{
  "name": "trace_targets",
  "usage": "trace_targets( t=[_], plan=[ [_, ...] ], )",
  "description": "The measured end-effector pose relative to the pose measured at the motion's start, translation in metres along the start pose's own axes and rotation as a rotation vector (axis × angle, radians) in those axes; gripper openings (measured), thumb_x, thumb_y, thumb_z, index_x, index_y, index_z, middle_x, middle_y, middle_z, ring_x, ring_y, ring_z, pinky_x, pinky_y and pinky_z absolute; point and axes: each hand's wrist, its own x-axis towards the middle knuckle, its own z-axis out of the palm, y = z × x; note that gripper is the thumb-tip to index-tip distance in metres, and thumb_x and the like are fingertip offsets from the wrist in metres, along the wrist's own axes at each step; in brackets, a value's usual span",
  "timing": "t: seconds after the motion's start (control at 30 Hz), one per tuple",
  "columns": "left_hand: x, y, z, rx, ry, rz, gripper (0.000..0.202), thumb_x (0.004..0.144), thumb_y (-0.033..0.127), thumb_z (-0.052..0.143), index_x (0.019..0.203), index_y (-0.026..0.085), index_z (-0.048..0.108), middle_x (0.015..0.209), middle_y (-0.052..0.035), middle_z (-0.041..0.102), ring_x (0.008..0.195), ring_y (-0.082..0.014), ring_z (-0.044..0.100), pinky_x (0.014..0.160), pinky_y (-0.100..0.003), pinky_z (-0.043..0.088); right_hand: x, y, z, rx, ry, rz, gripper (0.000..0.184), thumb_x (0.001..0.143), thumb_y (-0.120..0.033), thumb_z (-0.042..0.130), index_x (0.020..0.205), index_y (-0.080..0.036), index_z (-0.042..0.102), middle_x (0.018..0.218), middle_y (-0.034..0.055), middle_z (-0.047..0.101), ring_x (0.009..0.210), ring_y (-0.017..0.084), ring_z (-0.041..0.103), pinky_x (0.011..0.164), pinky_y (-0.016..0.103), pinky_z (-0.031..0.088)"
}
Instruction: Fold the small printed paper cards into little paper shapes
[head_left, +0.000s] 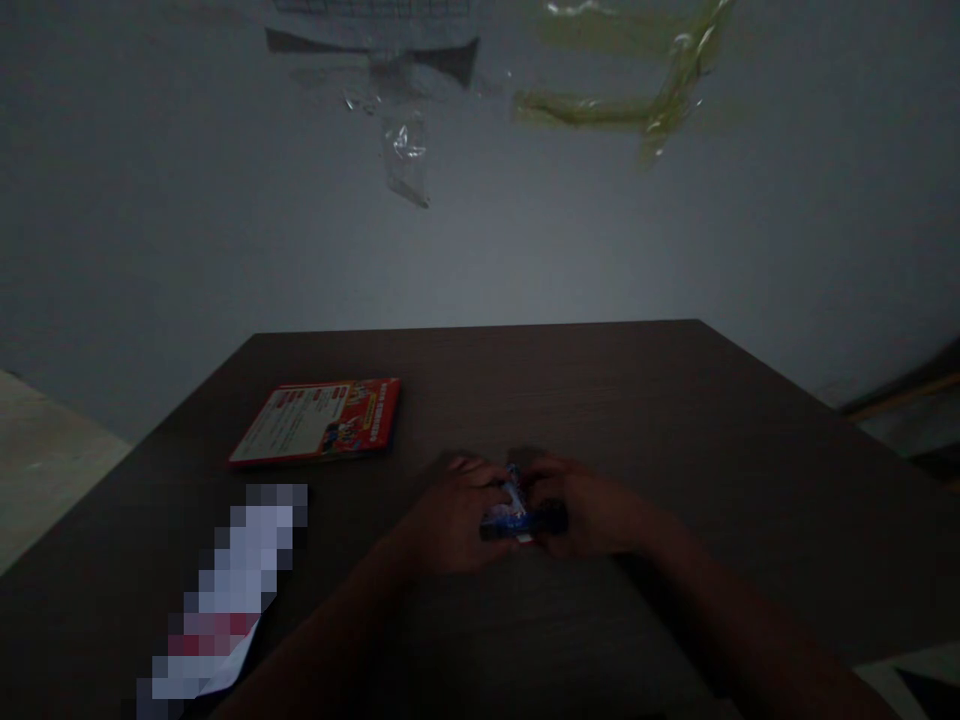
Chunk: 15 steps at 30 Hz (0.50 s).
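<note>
At the middle of the near half of the table, my left hand [459, 520] and my right hand [589, 505] face each other around a small blue, white and black object [517, 520]. My fingers are closed on it from both sides. Its kind is hard to make out in the dim light, since the fingers cover much of it. A bit of red and white shows at its lower edge. Both forearms come in from the bottom of the view.
A red printed box or booklet [322, 422] lies on the dark wooden table [570, 390], left of my hands. Closer in at the left is a pale, blurred-out screen or sheet [240, 570]. A wall [480, 240] with strips of tape stands behind the table's far edge.
</note>
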Motion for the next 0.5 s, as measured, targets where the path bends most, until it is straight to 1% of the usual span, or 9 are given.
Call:
trace_targets(
  t=[0.1,0.17,0.27,0.37,0.5],
  plan=[
    [0.001,0.001,0.0,0.024,0.004,0.009,0.025,0.071,0.028,0.063,0.096,0.024,0.064,0.114,-0.0037,0.058,0.104,-0.023,0.051,0.094,-0.04,0.032,0.0,-0.003,-0.002,-0.018,-0.014,0.02,0.02,0.06,-0.017,0.069,0.079,-0.02,0.064,0.099,0.0043,0.059,0.094,0.02,0.055,0.086,0.033,0.042],
    [0.001,0.001,0.0,0.035,0.0,0.01,0.024,0.071,0.024,0.062,0.095,0.024,0.065,0.113,-0.0037,0.058,0.103,-0.0225,0.051,0.092,-0.039,0.033,0.001,-0.003,-0.003,-0.018,-0.024,0.021,0.019,0.061,-0.015,0.068,0.079,-0.019,0.064,0.098,0.0042,0.059,0.093,0.019,0.055,0.086,0.033,0.042],
    [0.002,0.003,0.0,0.073,-0.013,0.005,0.02,0.074,0.024,0.06,0.093,0.023,0.065,0.106,-0.0041,0.059,0.099,-0.0222,0.051,0.088,-0.038,0.036,0.001,-0.002,-0.004,-0.022,-0.035,0.012,0.015,0.064,-0.014,0.066,0.079,-0.018,0.063,0.096,0.0046,0.06,0.092,0.019,0.055,0.085,0.032,0.043],
    [0.003,0.004,0.005,0.128,-0.008,-0.001,0.015,0.079,0.024,0.055,0.091,0.021,0.064,0.096,-0.0044,0.059,0.094,-0.0209,0.052,0.084,-0.035,0.039,0.002,0.0,-0.002,-0.022,-0.024,-0.001,0.009,0.07,-0.014,0.063,0.079,-0.018,0.064,0.096,0.0052,0.06,0.09,0.018,0.056,0.083,0.032,0.043],
    [0.004,0.003,0.013,0.178,0.013,0.008,0.016,0.086,0.024,0.048,0.087,0.019,0.063,0.091,-0.0045,0.059,0.087,-0.0183,0.052,0.081,-0.033,0.04,0.003,0.003,0.002,-0.014,0.012,-0.019,0.012,0.074,-0.011,0.059,0.082,-0.017,0.066,0.096,0.0066,0.061,0.09,0.018,0.056,0.083,0.032,0.044]
  ],
)
